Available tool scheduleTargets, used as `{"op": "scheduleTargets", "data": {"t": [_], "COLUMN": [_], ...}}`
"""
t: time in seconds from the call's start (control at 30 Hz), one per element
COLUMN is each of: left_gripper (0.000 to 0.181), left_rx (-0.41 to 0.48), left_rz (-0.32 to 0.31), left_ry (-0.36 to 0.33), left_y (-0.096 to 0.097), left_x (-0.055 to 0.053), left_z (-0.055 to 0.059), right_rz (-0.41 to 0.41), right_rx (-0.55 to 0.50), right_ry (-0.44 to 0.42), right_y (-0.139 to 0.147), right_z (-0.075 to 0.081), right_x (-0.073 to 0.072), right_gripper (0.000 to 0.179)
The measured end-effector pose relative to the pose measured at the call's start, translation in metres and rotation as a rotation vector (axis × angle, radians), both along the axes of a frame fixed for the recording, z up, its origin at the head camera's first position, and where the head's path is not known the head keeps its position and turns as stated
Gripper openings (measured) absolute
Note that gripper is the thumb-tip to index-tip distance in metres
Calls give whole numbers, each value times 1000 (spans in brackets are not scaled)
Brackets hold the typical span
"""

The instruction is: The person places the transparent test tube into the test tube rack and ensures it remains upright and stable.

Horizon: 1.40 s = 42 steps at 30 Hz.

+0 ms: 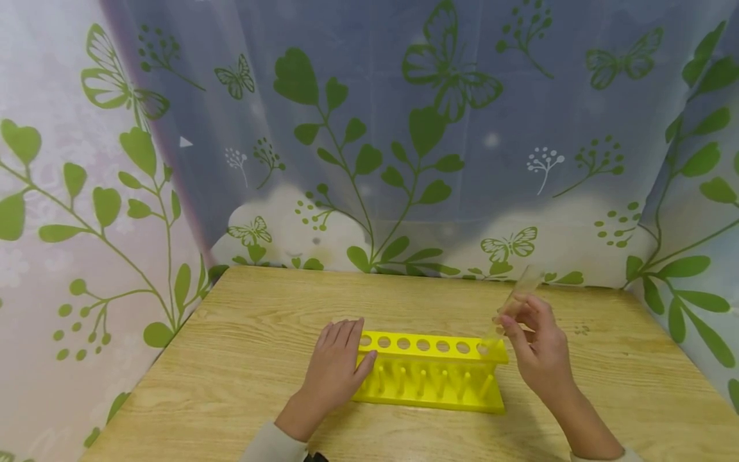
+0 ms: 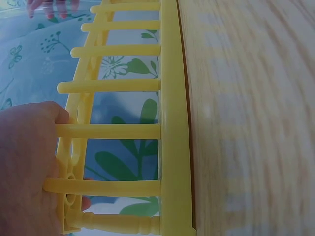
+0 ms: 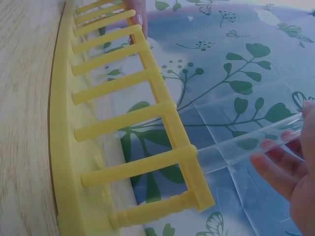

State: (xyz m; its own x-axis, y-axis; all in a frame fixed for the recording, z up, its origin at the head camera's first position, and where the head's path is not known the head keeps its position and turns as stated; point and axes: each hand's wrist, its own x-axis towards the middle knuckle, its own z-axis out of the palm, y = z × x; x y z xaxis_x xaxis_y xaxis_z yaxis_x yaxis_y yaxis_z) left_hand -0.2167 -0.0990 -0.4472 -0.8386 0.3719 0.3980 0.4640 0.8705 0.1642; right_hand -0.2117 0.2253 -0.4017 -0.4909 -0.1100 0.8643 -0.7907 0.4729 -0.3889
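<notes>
A bright yellow test tube rack [image 1: 430, 403] stands on the table, with a row of round holes along its top bar and upright pegs below. My left hand [image 1: 336, 360] grips the rack's left end, thumb at the front and fingers over the top bar. Tilted to the right, a clear test tube [image 1: 524, 283] is pinched between the thumb and fingers of my right hand [image 1: 541, 346]. In the right wrist view the low end of the tube [image 3: 231, 150] is right at the top bar, by the rightmost hole.
The wood-grain table [image 1: 242, 378] extends around the rack on all sides. Behind it hangs a blue and white curtain [image 1: 375, 128] printed with green leaves and butterflies, and more printed cloth closes off the left and right. A small dark mark [image 1: 581, 328] shows on the table at right.
</notes>
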Motion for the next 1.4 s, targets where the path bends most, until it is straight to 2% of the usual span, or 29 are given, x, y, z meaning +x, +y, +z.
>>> {"op": "scheduleTargets", "data": {"t": [0.17, 0.6, 0.97, 1.4], "left_gripper": [62, 62, 62, 62], "left_rx": [3, -3, -9, -4], "left_rz": [2, 4, 10, 6], "left_ry": [-6, -3, -4, -11], "left_y": [0, 0, 0, 0], "left_x": [-1, -1, -1, 0], "left_z": [1, 2, 1, 0], "right_rz": [27, 38, 15, -34], "right_rx": [-11, -11, 0, 69], "right_ry": [20, 8, -8, -87], "right_y": [-1, -1, 0, -1], "right_z": [0, -1, -3, 0], "right_x": [-2, -3, -1, 4], "right_gripper": [34, 32, 33, 35]}}
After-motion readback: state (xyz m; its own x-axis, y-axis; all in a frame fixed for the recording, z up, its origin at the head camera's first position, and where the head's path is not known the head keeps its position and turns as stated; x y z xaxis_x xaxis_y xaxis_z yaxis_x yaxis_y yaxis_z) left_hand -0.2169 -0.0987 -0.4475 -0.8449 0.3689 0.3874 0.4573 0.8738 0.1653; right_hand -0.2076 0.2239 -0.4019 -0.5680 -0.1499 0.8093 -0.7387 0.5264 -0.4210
